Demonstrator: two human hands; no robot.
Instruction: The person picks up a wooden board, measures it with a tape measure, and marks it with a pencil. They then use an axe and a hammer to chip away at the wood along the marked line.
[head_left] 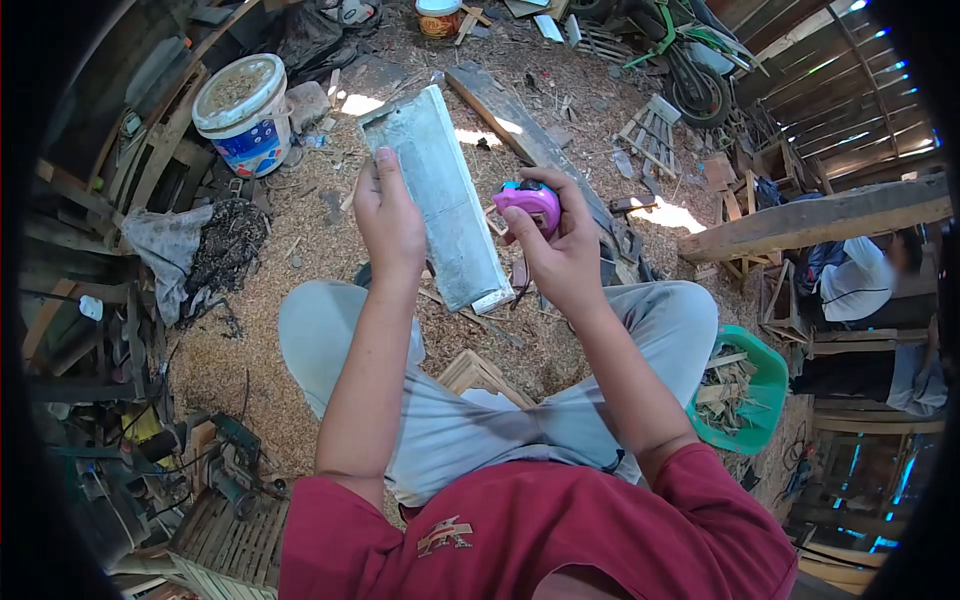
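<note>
A long grey-white board (445, 205), with a paler edge along its right side, stands tilted in front of my knees. My left hand (390, 215) grips it by its left edge, thumb on the face and the other fingers hidden behind. To the right of the board, my right hand (560, 245) holds a pink tape measure (535, 205) with dark and blue parts on top. My right thumb lies across its front. The tape measure is close to the board's right edge; whether they touch is hard to tell.
A white bucket (240, 115) stands at upper left, a green basin (745, 390) of wood scraps by my right knee. A thick plank (530, 130) lies beyond the board. Power tools (235, 460) sit lower left, a motorcycle (690, 75) upper right. Another person (855, 280) is at far right.
</note>
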